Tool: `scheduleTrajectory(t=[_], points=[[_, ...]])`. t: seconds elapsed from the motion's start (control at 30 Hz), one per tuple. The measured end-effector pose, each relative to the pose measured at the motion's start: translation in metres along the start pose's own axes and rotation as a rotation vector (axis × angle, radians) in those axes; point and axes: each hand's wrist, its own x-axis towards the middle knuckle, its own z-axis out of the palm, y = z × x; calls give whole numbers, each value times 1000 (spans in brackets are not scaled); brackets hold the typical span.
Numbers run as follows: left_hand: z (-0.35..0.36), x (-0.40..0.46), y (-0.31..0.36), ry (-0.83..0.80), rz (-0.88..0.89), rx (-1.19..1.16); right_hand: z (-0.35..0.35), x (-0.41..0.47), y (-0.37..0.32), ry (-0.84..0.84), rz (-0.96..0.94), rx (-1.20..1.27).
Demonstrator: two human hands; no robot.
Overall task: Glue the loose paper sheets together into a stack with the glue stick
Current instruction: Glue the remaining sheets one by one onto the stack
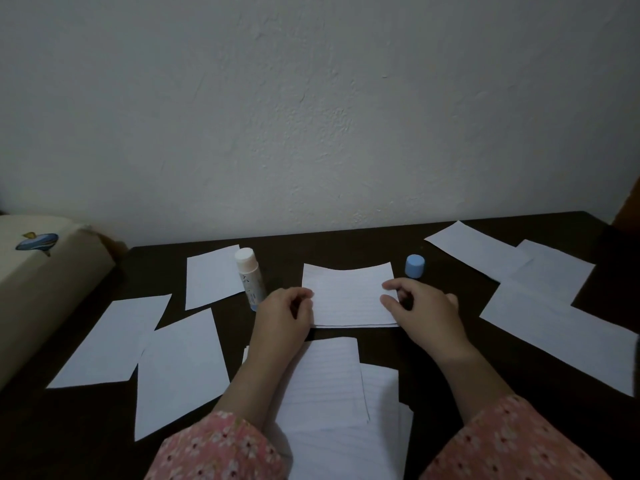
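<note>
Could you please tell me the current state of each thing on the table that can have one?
Glue stick: uncapped, upright.
Blue cap: off, standing apart right of the stack.
Paper stack: flat, far edge curling up.
Left hand: fingers curled at the stack's left edge.
Right hand: pinching the stack's right edge.
Loose sheets: scattered flat.

I see white faintly lined sheets point(349, 296), a dark brown table point(433, 344), pale blue cap point(414, 266), white glue stick point(250, 277), pink floral sleeves point(221, 448), grey-white far wall point(311, 109), cream cushion point(41, 282) at left
</note>
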Motion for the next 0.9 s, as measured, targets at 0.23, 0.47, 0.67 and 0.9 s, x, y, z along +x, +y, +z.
scheduleTrajectory(t=[0.23, 0.47, 0.67, 0.9], points=[[-1, -2, 5, -46, 44, 117, 2, 0, -1, -24, 2, -111], [-5, 2, 35, -29, 67, 248, 3, 3, -6, 142, -128, -142], [23, 14, 50, -426, 241, 537, 25, 11, -30, -253, -311, -262], [30, 13, 38, -445, 121, 478, 27, 10, -29, -311, -271, -421]])
